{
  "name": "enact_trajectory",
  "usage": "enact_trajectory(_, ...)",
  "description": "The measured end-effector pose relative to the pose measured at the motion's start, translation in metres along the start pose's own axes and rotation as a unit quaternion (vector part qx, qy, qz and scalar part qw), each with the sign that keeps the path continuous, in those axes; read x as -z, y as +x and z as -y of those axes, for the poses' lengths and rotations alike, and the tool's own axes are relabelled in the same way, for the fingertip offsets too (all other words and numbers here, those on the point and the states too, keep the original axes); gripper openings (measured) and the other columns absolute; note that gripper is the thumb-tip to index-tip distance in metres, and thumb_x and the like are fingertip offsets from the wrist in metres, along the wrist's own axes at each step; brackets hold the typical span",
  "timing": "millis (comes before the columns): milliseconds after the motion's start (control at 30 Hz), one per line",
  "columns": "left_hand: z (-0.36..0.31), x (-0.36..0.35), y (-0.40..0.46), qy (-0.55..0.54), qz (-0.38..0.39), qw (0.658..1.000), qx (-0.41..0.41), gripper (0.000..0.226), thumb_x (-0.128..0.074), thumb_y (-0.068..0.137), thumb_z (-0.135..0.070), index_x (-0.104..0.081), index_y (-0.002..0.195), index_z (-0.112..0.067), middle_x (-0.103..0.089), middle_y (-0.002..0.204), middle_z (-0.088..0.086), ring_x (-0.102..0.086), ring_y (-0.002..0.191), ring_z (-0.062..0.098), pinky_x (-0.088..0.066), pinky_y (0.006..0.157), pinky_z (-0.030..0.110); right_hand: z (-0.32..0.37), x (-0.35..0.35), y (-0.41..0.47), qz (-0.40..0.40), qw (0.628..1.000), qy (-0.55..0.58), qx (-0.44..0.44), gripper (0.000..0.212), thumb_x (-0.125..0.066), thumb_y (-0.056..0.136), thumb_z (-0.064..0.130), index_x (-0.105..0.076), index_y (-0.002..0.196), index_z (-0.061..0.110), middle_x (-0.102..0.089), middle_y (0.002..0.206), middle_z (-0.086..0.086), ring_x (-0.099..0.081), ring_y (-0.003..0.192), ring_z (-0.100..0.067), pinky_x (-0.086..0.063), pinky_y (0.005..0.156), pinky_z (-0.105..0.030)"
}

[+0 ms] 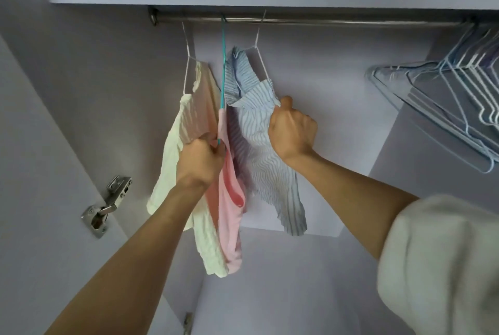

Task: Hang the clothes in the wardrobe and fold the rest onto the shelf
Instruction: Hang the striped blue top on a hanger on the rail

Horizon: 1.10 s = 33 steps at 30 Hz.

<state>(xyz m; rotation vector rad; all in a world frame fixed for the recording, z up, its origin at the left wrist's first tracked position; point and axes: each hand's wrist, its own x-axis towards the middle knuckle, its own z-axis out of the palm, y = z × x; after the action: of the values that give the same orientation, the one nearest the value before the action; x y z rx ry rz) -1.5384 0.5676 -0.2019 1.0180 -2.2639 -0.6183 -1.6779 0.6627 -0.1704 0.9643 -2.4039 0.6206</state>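
Three garments hang from the steel rail [324, 22] inside the wardrobe. A cream and beige top [186, 151] hangs at the left on a white hanger. In the middle a pink garment [229, 215] hangs on a teal hanger [223, 64]. At the right is a blue striped shirt [259, 145] on a white hanger [259, 48]. My left hand [199, 161] is closed on the lower end of the teal hanger and the pink cloth. My right hand [293, 132] grips the shoulder of the striped shirt.
Several bare pale blue and white hangers [453, 96] hang bunched at the right end of the rail. A metal door hinge [108, 205] is on the left wall. A white bundle of cloth [442, 267] lies over my right upper arm.
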Motion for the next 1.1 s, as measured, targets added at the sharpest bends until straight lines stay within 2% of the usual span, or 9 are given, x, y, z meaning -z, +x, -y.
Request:
enact_trajectory(167, -0.005, 0.004, -0.001, -0.013, 0.009, 1.000, -0.006, 0.022, -0.046, 0.091, -0.027, -0.066, 0.095, -0.018, -0.069, 0.080, 0.009, -0.060, 0.079, 0.034, -0.052, 0.074, 0.037, 0.011, -0.002, 0.012, 0.032, 0.999, 0.003, -0.043, 0.026, -0.044, 0.089, 0.003, -0.046, 0.114, 0.000, -0.069, 0.095, -0.014, -0.065, 0.088, -0.034, -0.034, 0.062, -0.031)
enact_trajectory(333, -0.010, 0.007, -0.004, -0.022, 0.005, 1.000, -0.007, 0.023, -0.046, 0.092, -0.027, -0.066, 0.094, -0.015, -0.069, 0.079, 0.011, -0.060, 0.079, 0.035, -0.052, 0.073, 0.038, 0.011, -0.001, 0.010, 0.061, 0.996, 0.022, -0.055, 0.039, -0.043, 0.091, 0.010, -0.041, 0.127, -0.003, -0.068, 0.103, -0.018, -0.064, 0.095, -0.037, -0.042, 0.070, -0.035)
enact_trajectory(467, -0.008, 0.007, -0.010, -0.010, 0.014, 1.000, -0.003, 0.023, -0.046, 0.092, -0.029, -0.062, 0.094, -0.013, -0.067, 0.078, 0.015, -0.059, 0.079, 0.040, -0.052, 0.071, 0.040, 0.009, 0.003, -0.009, 0.089, 0.991, 0.078, -0.066, 0.034, -0.041, 0.093, 0.016, -0.040, 0.124, 0.002, -0.065, 0.106, -0.019, -0.061, 0.096, -0.040, -0.040, 0.071, -0.036)
enact_trajectory(600, -0.005, 0.003, -0.030, -0.011, 0.045, 0.999, 0.016, 0.034, -0.050, 0.093, -0.027, -0.051, 0.125, -0.016, -0.064, 0.110, 0.012, -0.061, 0.097, 0.035, -0.051, 0.084, 0.041, 0.002, 0.009, -0.045, 0.084, 0.983, 0.160, -0.045, 0.046, -0.046, 0.090, 0.014, -0.037, 0.135, 0.006, -0.048, 0.128, -0.017, -0.048, 0.115, -0.036, -0.042, 0.086, -0.041)
enact_trajectory(733, 0.005, 0.004, -0.075, -0.016, 0.046, 0.997, 0.056, 0.049, -0.054, 0.091, -0.023, -0.041, 0.139, -0.022, -0.046, 0.134, 0.006, -0.055, 0.112, 0.026, -0.043, 0.091, 0.029, -0.010, 0.020, -0.092, 0.079, 0.971, 0.227, -0.004, 0.044, -0.051, 0.085, 0.004, -0.048, 0.129, 0.005, -0.048, 0.125, -0.016, -0.044, 0.117, -0.033, -0.039, 0.096, -0.042)
enact_trajectory(800, 0.012, 0.011, -0.106, -0.022, 0.045, 0.994, 0.093, 0.051, -0.054, 0.092, -0.024, -0.040, 0.141, -0.021, -0.043, 0.139, 0.006, -0.053, 0.115, 0.025, -0.040, 0.092, 0.026, -0.010, 0.023, -0.117, 0.151, 0.955, 0.254, 0.019, 0.035, -0.049, 0.086, 0.003, -0.054, 0.121, 0.005, -0.056, 0.120, -0.014, -0.050, 0.113, -0.032, -0.041, 0.093, -0.040)
enact_trajectory(867, 0.018, 0.021, -0.145, -0.028, 0.028, 0.989, 0.145, 0.047, -0.054, 0.093, -0.022, -0.043, 0.139, -0.017, -0.044, 0.139, 0.007, -0.053, 0.117, 0.025, -0.038, 0.092, 0.023, -0.008, 0.025, -0.144, 0.267, 0.924, 0.268, 0.059, 0.025, -0.047, 0.090, 0.005, -0.056, 0.113, 0.005, -0.064, 0.110, -0.011, -0.056, 0.105, -0.031, -0.044, 0.087, -0.037)
enact_trajectory(933, 0.023, 0.040, -0.190, -0.023, 0.000, 0.982, 0.189, 0.043, -0.054, 0.093, -0.021, -0.048, 0.135, -0.014, -0.047, 0.137, 0.008, -0.051, 0.121, 0.024, -0.038, 0.095, 0.024, 0.004, 0.027, -0.171, 0.372, 0.875, 0.290, 0.104, 0.023, -0.043, 0.094, 0.009, -0.055, 0.113, 0.007, -0.065, 0.110, -0.008, -0.058, 0.105, -0.029, -0.044, 0.089, -0.035)
enact_trajectory(1100, 0.042, 0.080, -0.317, 0.005, -0.094, 0.941, 0.325, 0.031, -0.056, 0.093, -0.019, -0.060, 0.123, -0.012, -0.058, 0.126, 0.008, -0.058, 0.112, 0.023, -0.040, 0.092, 0.023, 0.044, 0.033, -0.252, 0.521, 0.767, 0.319, 0.196, 0.028, -0.041, 0.094, 0.010, -0.060, 0.114, 0.012, -0.065, 0.116, -0.006, -0.058, 0.109, -0.023, -0.041, 0.086, -0.024)
